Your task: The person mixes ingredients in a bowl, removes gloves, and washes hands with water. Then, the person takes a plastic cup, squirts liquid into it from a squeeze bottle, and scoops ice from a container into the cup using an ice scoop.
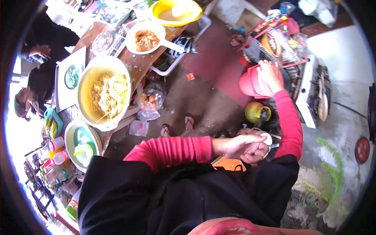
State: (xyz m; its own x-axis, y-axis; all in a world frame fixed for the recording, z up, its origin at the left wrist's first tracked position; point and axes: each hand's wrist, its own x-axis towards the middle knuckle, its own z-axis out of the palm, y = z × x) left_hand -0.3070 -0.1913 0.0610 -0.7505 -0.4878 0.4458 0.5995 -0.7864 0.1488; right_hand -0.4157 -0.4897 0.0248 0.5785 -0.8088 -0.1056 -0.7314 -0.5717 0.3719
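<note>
The pink bucket (252, 83), near a green cylinder (256, 112), is being touched at the top by the right hand (270, 75); the left hand (247, 147) is being held half-curled beside a white round object (267, 138). Whether either is gripping cannot be told.

Right hand (270, 74) on pink bucket (248, 83)

Harsh white glare washing out the left edge, dimmer shadowed floor (219, 111), curved fisheye distortion, black rounded corners

Long red sleeves (180, 150) — ribbed with creases, black top (188, 190), thong sandals (189, 116)
</note>
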